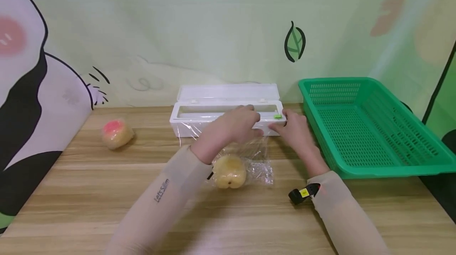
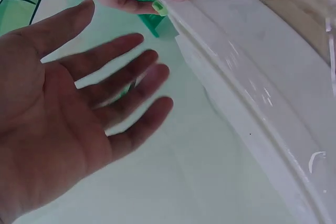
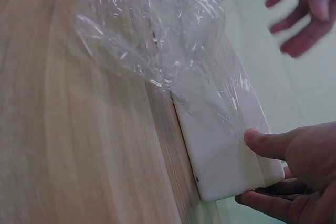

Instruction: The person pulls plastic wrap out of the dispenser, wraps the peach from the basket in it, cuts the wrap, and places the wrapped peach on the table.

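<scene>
A white cling film dispenser (image 1: pixel 228 126) stands against the backdrop with its lid (image 1: pixel 228 92) raised and a green slide cutter (image 1: pixel 278 116) at the right end of its front edge. My right hand (image 1: pixel 297 132) grips that right end, thumb on the front face. Over the dispenser hovers my left hand (image 2: pixel 89 103), fingers spread loosely and holding nothing. Clear cling film (image 3: pixel 152 30) runs from the dispenser's front down to the table. On the table before it, a round yellow fruit (image 1: pixel 229 172) sits with film bunched around it.
To the left lies a film-wrapped fruit (image 1: pixel 116 133) with a pink patch on top. A green plastic basket (image 1: pixel 343 168) stands close to the right of my right hand. Behind the wooden table (image 1: pixel 71 207) hangs a printed cloth backdrop (image 1: pixel 213 29).
</scene>
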A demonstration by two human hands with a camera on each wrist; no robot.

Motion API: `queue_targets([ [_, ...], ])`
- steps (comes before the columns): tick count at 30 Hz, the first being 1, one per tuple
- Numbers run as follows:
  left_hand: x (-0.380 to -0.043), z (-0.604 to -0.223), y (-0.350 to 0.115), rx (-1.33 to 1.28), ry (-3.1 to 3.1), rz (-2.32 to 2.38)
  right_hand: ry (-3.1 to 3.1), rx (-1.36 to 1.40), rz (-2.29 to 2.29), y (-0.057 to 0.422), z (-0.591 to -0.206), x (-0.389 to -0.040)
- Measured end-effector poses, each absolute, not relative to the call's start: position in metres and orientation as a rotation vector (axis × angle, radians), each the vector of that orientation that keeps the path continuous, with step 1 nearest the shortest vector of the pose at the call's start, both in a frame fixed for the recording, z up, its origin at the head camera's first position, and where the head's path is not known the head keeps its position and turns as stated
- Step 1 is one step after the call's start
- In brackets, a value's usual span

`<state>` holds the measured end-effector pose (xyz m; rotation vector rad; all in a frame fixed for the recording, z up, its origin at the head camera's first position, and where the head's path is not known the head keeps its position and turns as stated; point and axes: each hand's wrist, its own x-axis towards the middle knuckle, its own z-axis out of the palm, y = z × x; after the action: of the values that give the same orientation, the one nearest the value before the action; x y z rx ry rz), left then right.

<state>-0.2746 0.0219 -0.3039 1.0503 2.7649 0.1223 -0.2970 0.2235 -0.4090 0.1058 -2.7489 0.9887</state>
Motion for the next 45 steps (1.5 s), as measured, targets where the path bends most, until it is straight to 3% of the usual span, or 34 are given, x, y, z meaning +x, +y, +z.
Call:
queue_targets([
  [15,-0.311,-0.309,0.072,0.928,2.817,0.049,-2.690,0.159,1.008,0.225,-0.413,-0.296],
  [22,-0.328,-0.309,0.086,1.036,2.813,0.095,-2.649,0.183,0.999,0.227,-0.413,-0.298],
  [45,-0.333,-0.336,0.118,1.036,2.959,0.149,-2.612,0.212,0.919,0.230,-0.413,-0.300],
])
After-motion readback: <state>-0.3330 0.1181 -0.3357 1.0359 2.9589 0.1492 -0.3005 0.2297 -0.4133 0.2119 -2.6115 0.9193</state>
